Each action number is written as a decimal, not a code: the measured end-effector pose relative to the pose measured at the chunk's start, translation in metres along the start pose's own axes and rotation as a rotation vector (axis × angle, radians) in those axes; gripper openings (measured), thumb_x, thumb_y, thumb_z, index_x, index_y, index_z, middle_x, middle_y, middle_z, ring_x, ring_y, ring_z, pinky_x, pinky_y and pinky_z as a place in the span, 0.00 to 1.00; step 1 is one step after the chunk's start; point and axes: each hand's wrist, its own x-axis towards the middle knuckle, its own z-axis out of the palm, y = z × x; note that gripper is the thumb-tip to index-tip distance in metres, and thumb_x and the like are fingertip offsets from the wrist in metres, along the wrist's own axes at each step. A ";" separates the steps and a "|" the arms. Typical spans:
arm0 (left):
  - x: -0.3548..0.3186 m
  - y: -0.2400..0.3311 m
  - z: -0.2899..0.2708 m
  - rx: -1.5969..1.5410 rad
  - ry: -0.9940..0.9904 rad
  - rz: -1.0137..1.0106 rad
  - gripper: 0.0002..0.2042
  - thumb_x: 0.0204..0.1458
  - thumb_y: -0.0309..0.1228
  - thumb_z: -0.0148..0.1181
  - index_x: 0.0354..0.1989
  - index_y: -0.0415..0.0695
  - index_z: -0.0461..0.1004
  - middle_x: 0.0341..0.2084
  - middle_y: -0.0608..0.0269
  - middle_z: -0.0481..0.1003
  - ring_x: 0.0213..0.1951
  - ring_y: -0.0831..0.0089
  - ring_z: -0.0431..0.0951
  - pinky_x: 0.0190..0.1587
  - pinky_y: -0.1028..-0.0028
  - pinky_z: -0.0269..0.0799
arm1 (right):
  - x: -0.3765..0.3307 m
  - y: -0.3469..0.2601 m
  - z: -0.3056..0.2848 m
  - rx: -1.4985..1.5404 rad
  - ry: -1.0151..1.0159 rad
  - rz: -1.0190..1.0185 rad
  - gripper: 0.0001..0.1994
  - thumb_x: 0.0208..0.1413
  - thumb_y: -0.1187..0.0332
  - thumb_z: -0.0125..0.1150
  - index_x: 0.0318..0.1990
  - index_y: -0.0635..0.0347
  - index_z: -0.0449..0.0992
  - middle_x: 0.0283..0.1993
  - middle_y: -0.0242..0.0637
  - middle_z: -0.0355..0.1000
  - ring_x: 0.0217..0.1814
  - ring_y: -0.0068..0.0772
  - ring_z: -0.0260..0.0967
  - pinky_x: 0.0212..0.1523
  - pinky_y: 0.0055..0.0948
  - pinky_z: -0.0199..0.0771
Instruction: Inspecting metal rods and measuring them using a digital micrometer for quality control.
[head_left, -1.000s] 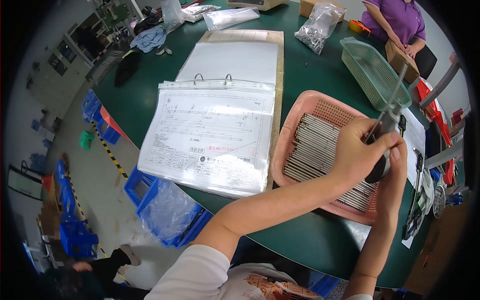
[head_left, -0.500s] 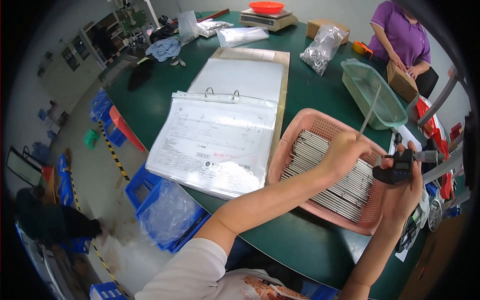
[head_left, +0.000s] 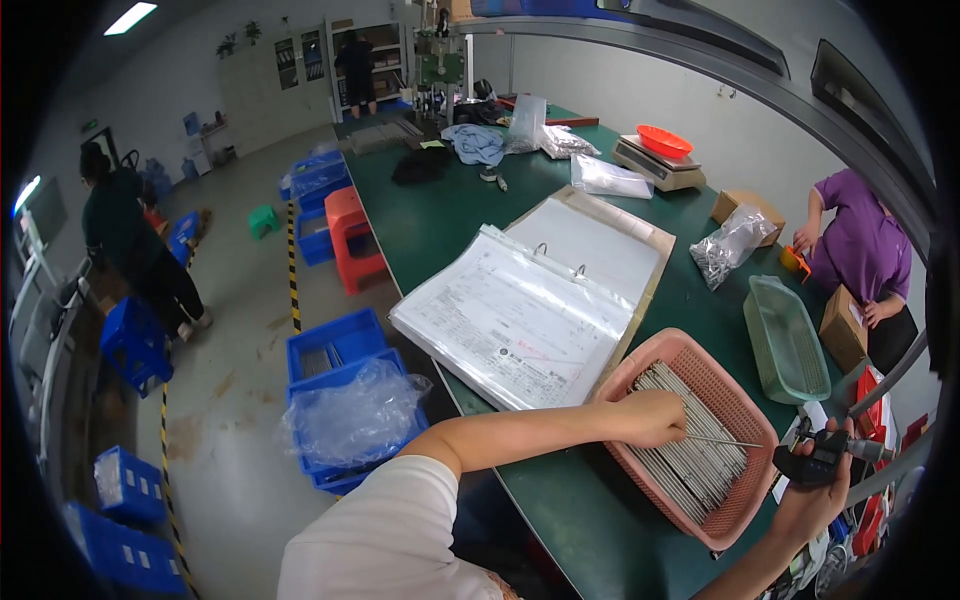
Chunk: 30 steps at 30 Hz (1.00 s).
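Observation:
My left hand [head_left: 652, 418] is closed around one end of a thin metal rod [head_left: 722, 441], which lies nearly level and points right. Below it, a pink perforated basket [head_left: 752, 502] holds many similar rods [head_left: 692, 478] laid side by side. At the basket's right side, my right hand [head_left: 815, 505] grips a black digital micrometer [head_left: 818, 460] with a grey thimble. The rod's free end comes close to the micrometer's frame; a gap seems to separate them.
An open ring binder [head_left: 520, 310] with printed sheets lies left of the basket on the green table [head_left: 440, 225]. A pale green basket [head_left: 785, 340] stands beyond, near a person in purple [head_left: 865, 235] handling a cardboard box [head_left: 843, 325]. Blue crates [head_left: 335, 345] sit on the floor.
My view has swung up and left. The rod in my left hand has gone from steeply upright to nearly level, its tip now toward the micrometer. My right hand still grips the micrometer.

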 end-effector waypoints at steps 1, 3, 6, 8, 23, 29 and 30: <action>-0.001 0.000 0.000 -0.030 -0.014 0.009 0.07 0.42 0.29 0.54 0.21 0.37 0.72 0.23 0.52 0.69 0.31 0.57 0.70 0.34 0.63 0.63 | -0.001 -0.001 0.001 -0.022 0.013 -0.005 0.22 0.57 0.65 0.36 0.58 0.65 0.50 0.52 0.44 0.57 0.34 0.32 0.62 0.40 0.27 0.63; 0.001 0.004 -0.002 0.014 0.079 0.036 0.07 0.42 0.28 0.54 0.21 0.37 0.73 0.22 0.53 0.69 0.31 0.58 0.70 0.35 0.64 0.63 | 0.001 -0.001 -0.002 -0.025 -0.017 -0.001 0.22 0.57 0.65 0.36 0.58 0.65 0.51 0.51 0.44 0.57 0.35 0.32 0.62 0.40 0.27 0.64; 0.021 0.008 -0.003 -0.013 0.266 0.112 0.06 0.42 0.28 0.54 0.22 0.38 0.74 0.23 0.54 0.69 0.30 0.60 0.70 0.35 0.67 0.64 | 0.001 -0.004 -0.008 -0.036 -0.054 -0.011 0.22 0.56 0.66 0.38 0.57 0.65 0.51 0.51 0.45 0.57 0.35 0.33 0.63 0.39 0.27 0.65; 0.040 0.025 -0.010 -0.156 0.401 0.146 0.07 0.44 0.29 0.55 0.22 0.37 0.74 0.24 0.54 0.70 0.29 0.63 0.72 0.32 0.68 0.65 | 0.002 -0.011 -0.014 -0.054 -0.060 -0.049 0.23 0.56 0.66 0.40 0.57 0.65 0.51 0.51 0.45 0.58 0.35 0.33 0.63 0.39 0.28 0.65; 0.062 0.040 -0.002 -1.422 0.641 -0.289 0.10 0.54 0.29 0.42 0.37 0.34 0.65 0.30 0.59 0.67 0.31 0.74 0.72 0.26 0.76 0.75 | 0.015 0.040 0.004 0.049 0.013 0.312 0.26 0.53 0.45 0.35 0.34 0.63 0.67 0.26 0.39 0.66 0.11 0.25 0.52 0.12 0.20 0.53; 0.057 0.039 -0.011 -1.347 0.607 -0.331 0.10 0.55 0.29 0.41 0.37 0.34 0.65 0.30 0.61 0.68 0.29 0.78 0.71 0.26 0.78 0.73 | 0.017 0.048 -0.005 0.119 0.045 0.438 0.24 0.55 0.47 0.31 0.37 0.61 0.65 0.27 0.37 0.64 0.10 0.22 0.49 0.11 0.20 0.49; 0.058 0.039 -0.011 -1.342 0.596 -0.318 0.10 0.55 0.29 0.41 0.36 0.34 0.65 0.27 0.62 0.69 0.28 0.78 0.70 0.26 0.79 0.73 | 0.017 0.048 -0.007 0.113 0.053 0.442 0.24 0.55 0.47 0.31 0.37 0.61 0.65 0.27 0.37 0.64 0.10 0.22 0.49 0.11 0.20 0.49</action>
